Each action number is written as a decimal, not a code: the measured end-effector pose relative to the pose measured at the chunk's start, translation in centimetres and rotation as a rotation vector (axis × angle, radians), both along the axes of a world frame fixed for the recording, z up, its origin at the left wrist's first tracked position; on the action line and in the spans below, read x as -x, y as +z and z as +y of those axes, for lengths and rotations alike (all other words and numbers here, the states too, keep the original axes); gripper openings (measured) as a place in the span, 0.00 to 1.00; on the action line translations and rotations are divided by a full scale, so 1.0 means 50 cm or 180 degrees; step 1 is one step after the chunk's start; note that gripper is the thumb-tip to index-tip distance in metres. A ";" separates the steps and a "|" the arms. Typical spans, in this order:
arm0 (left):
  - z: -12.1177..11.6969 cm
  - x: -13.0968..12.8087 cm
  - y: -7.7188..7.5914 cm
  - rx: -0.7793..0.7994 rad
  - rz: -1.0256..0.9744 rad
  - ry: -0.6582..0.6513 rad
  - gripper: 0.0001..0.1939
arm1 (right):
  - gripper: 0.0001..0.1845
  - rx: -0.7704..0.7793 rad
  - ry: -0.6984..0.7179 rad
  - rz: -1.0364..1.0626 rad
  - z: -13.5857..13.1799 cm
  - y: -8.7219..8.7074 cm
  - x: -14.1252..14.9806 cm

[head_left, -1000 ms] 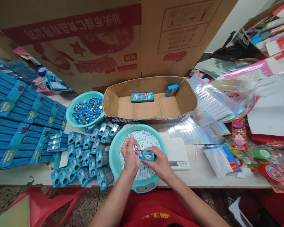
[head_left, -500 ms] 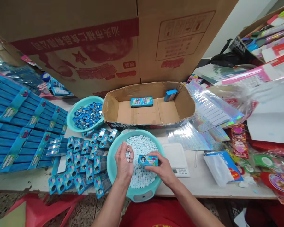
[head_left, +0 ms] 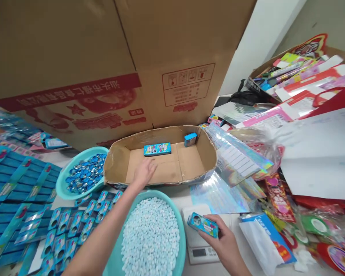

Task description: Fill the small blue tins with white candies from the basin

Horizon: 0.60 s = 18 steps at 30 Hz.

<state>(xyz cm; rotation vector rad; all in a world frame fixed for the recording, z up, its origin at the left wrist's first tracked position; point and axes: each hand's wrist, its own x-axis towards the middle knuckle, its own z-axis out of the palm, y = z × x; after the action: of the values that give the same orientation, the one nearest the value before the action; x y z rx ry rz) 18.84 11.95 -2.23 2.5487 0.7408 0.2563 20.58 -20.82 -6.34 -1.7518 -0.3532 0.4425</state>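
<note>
My right hand [head_left: 222,237] grips a small blue printed box [head_left: 204,225] with a round hole near one end, above the white digital scale [head_left: 195,242]. My left hand [head_left: 144,171] reaches into the shallow cardboard tray [head_left: 168,174], its fingers stretched out and nothing visible in them. Just beyond its fingertips, blue printed boxes [head_left: 157,149] lie flat against each other. Another blue box [head_left: 190,139] stands upright in the tray's right corner. Below my left forearm is a turquoise basin [head_left: 181,234] full of pale blue candies [head_left: 151,237].
To the left, a turquoise bowl [head_left: 60,180] holds shiny blue and silver discs. Rows of blue boxes [head_left: 64,224] stand before stacked blue packs [head_left: 5,184]. A large carton [head_left: 97,57] rises behind the tray. Holographic sheets [head_left: 218,195] and packaging [head_left: 264,237] crowd the right.
My left hand has gone from above the candies, where it held some, forward into the tray. My right hand has moved the blue box rightward over the scale. The view has shifted.
</note>
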 end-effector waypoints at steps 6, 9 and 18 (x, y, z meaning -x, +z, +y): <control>0.078 -0.276 -0.106 -0.0451 0.1193 -0.0244 0.36 | 0.16 0.0109 0.0193 -0.0339 -0.014 -0.076 -0.008; 0.089 -0.322 -0.149 -0.0509 0.1514 -0.0224 0.41 | 0.32 0.0239 0.0192 -0.0373 -0.047 -0.083 -0.004; 0.007 -0.286 -0.133 -0.0480 0.2086 -0.0627 0.41 | 0.16 0.0604 -0.0748 -0.0480 -0.147 -0.028 -0.045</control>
<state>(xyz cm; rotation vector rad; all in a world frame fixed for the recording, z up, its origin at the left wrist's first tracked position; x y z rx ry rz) 33.16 12.30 -8.88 2.8382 0.6980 -0.6397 22.85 -28.19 -7.77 -1.9904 -0.2127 0.1797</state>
